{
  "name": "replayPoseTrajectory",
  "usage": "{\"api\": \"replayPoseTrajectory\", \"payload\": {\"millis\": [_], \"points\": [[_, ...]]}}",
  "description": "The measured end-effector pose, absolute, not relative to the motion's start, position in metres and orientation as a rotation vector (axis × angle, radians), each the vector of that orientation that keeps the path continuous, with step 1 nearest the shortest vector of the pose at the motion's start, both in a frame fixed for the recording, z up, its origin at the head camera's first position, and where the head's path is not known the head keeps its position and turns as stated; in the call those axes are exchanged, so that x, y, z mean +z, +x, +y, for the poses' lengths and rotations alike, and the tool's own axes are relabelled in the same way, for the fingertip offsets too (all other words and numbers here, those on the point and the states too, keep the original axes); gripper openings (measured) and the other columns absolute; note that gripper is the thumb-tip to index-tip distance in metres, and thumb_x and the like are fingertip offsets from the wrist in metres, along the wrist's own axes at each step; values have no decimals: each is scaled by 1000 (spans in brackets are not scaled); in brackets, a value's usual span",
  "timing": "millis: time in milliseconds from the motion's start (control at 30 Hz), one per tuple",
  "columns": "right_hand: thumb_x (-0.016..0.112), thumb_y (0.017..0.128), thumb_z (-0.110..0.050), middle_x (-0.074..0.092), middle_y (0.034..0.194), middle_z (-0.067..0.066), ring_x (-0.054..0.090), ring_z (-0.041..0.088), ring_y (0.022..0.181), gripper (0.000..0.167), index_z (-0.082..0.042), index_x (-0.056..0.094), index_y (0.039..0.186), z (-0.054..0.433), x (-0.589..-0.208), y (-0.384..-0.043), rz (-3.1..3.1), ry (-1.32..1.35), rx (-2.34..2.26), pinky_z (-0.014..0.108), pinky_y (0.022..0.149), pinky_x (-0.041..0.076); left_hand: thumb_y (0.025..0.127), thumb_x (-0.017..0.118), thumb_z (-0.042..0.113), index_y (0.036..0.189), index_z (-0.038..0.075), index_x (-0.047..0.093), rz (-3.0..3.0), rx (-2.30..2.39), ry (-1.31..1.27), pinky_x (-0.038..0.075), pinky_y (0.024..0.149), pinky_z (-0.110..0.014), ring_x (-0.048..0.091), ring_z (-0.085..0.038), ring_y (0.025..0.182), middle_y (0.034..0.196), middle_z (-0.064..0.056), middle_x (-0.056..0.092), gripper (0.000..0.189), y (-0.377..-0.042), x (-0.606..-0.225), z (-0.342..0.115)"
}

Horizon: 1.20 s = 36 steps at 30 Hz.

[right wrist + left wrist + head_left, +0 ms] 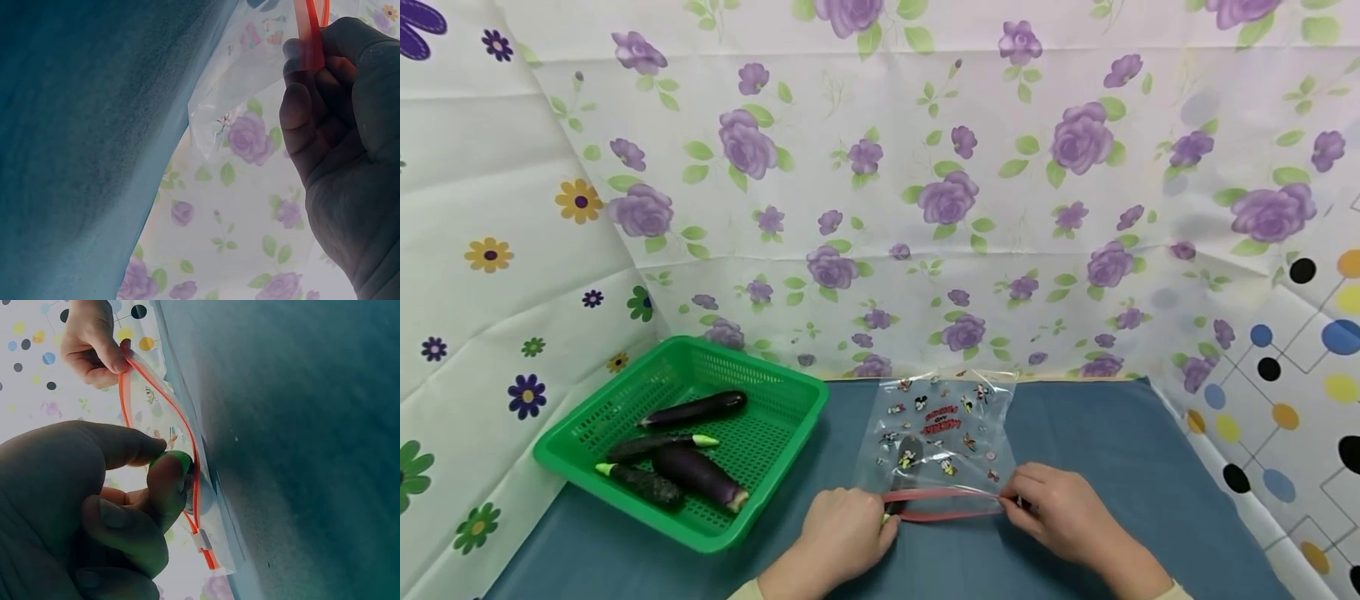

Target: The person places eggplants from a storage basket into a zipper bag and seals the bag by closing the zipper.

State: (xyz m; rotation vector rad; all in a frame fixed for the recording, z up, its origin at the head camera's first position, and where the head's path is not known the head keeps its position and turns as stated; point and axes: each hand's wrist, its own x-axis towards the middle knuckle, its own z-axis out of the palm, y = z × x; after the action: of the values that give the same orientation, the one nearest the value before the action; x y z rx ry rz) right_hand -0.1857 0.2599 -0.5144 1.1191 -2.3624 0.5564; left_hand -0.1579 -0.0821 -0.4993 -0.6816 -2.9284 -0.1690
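Observation:
A clear zip bag printed with small cartoon figures lies on the table, its red-edged mouth spread toward me. My left hand is at the left end of the mouth. In the left wrist view, its thumb and finger pinch the green end of a dark cucumber, whose body lies inside the bag. My right hand pinches the right corner of the mouth, gripping the red zip strip between thumb and fingers. A pale slider sits at the strip's other end.
To the left stands a green plastic basket. Inside lie a slim eggplant, a thicker eggplant and two dark, bumpy cucumbers with pale green tips. A blue cloth covers the table, and patterned curtains surround it.

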Motion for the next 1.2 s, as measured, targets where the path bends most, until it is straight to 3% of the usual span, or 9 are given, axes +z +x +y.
{"api": "replayPoseTrajectory", "payload": {"millis": [600, 767, 1000, 1200], "points": [[93, 85, -6, 66, 91, -18, 54, -7, 74, 27, -25, 76, 93, 258, -513, -186, -2364, 1120, 541, 12, 61, 44, 106, 73, 47, 58, 21, 58, -2973, -151, -588, 47, 48, -44, 56, -21, 52, 60, 0, 57, 56, -160, -497, -78], [93, 84, -6, 67, 92, -18, 54, -7, 74, 27, -25, 77, 94, 259, -514, -186, -2357, 1127, 550, 12, 60, 43, 103, 74, 40, 54, 24, 49, -2992, -223, -602, 43, 46, -42, 50, -18, 49, 56, 4, 50, 58, -158, -496, -79], [93, 84, -4, 67, 92, -18, 55, -6, 73, 29, -26, 77, 94, 260, -517, -186, -2354, 1131, 563, 11, 61, 43, 90, 73, 25, 53, 24, 42, -3003, -325, -608, 34, 45, -39, 39, -16, 47, 54, 6, 42, 49, -155, -496, -79], [93, 84, -4, 66, 92, -18, 56, -4, 72, 29, -26, 76, 94, 259, -516, -185, -2353, 1128, 564, 11, 60, 42, 95, 74, 27, 54, 24, 47, -3004, -297, -608, 36, 45, -40, 42, -17, 48, 55, 5, 46, 49, -156, -497, -78]]}}
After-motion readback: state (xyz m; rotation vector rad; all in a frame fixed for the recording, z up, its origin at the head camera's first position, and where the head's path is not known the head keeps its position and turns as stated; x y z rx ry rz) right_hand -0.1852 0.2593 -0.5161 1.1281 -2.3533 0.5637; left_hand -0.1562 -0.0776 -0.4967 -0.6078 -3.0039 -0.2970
